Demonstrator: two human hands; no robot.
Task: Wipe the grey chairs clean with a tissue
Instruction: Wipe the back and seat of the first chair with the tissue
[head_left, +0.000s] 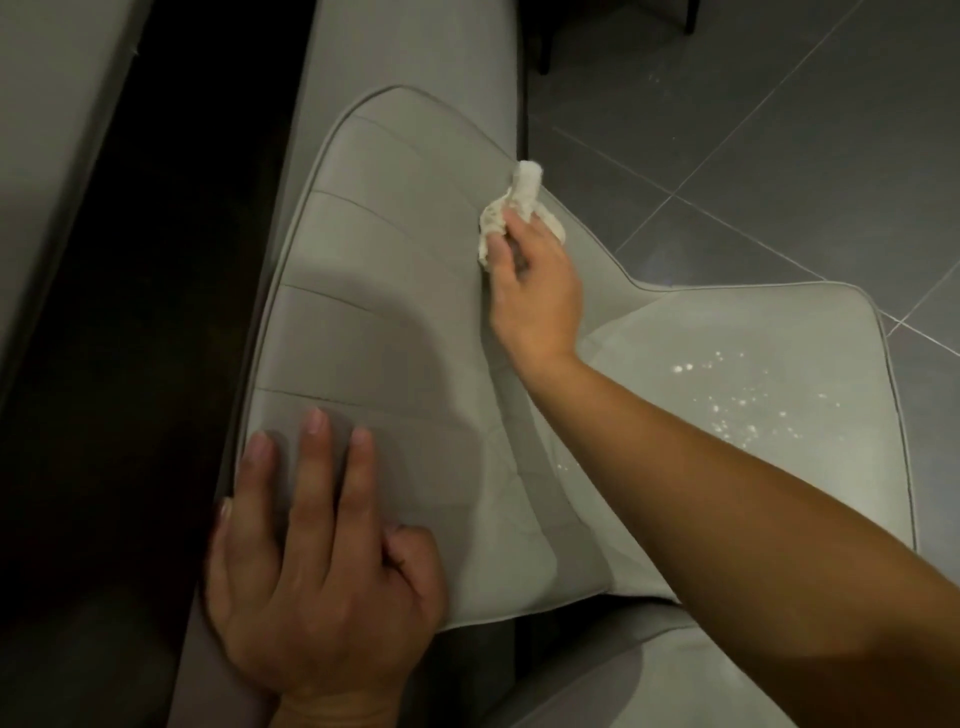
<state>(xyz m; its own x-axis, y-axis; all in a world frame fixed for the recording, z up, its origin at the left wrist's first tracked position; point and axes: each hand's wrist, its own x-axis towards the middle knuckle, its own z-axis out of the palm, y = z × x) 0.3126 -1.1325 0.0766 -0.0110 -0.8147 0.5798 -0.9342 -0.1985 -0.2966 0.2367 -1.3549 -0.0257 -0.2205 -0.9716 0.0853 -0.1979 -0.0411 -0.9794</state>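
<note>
Head view: our right fingers (506, 244) are curled around a crumpled white tissue (511, 210), pinching it and pressing it against the far edge of the grey chair's backrest (374, 291). One twisted end of the tissue sticks up past the backrest's piped edge. Behind those fingers the right hand (535, 296) and bare forearm reach diagonally across the chair. Our left fingers (311, 467) lie spread and flat on the near part of the backrest, holding nothing, the thumb tucked at the side; the left hand (317, 561) sits over the backrest's near corner. The backrest shows stitched bands running across it. Right of the backrest, under the right forearm, the grey seat (727, 364) carries a scatter of small bright specks. Beyond the seat lies a dark tiled floor (779, 156). Left of the backrest runs a dark strip; we cannot tell what it is.
</note>
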